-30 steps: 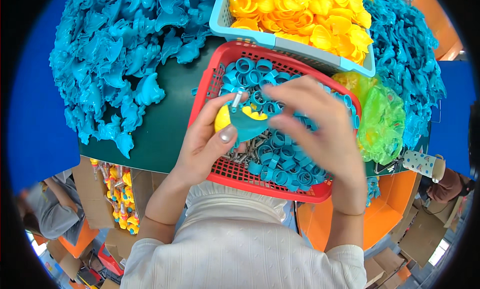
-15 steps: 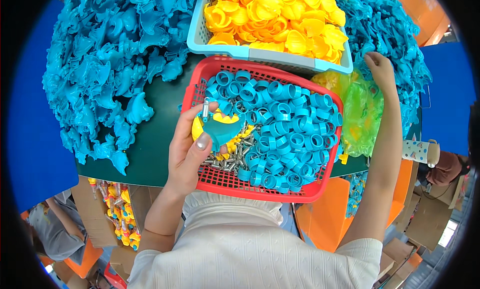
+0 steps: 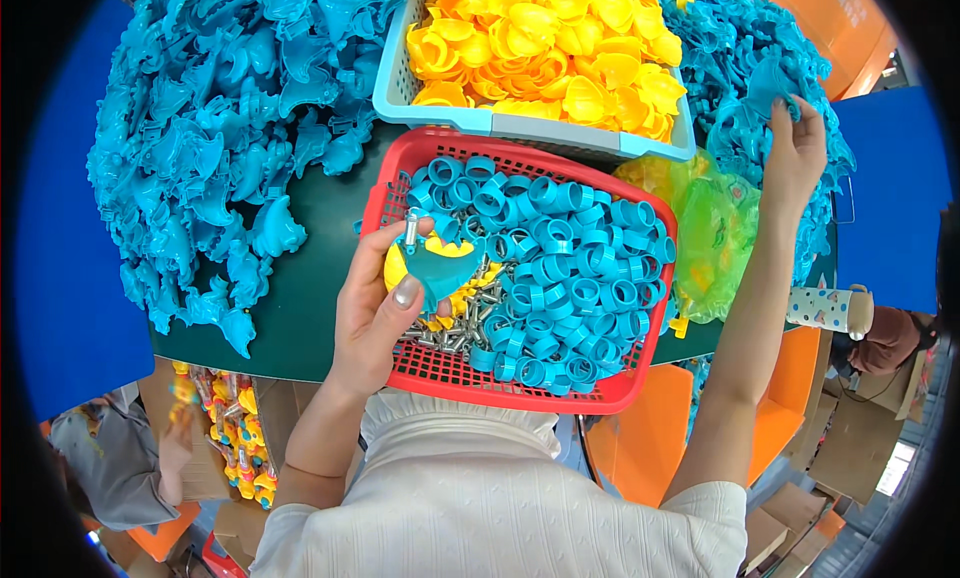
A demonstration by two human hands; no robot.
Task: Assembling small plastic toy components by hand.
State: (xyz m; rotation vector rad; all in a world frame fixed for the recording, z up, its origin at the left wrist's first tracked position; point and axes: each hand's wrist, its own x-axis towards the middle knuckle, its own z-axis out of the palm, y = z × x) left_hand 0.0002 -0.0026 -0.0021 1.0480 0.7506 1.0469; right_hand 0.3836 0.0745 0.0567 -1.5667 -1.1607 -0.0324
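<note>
My left hand (image 3: 375, 308) is closed around a blue-and-yellow plastic toy shell (image 3: 438, 270), above the left part of a red basket (image 3: 520, 398). A small metal cylinder (image 3: 411, 228) stands up at the shell's upper end, by my fingertips. My right hand (image 3: 800, 153) reaches to the far right, its fingers pinching a blue plastic shell piece (image 3: 770, 86) at the near side of a heap of such pieces (image 3: 720, 48). Inside the basket lie many blue rings (image 3: 575, 268), metal cylinders (image 3: 465, 328) and some yellow pieces.
Behind the red basket stands a light blue basket (image 3: 480, 120) of yellow curved pieces (image 3: 550, 48). A large heap of blue shells (image 3: 210, 138) covers the table's left. Beside the red basket lies a green plastic bag (image 3: 720, 243). Another person (image 3: 110, 463) sits at the lower left.
My right hand has moved farther right and pinches a blue piece from the heap. My left hand stays in place with the shell. The red basket has shifted slightly toward me.
</note>
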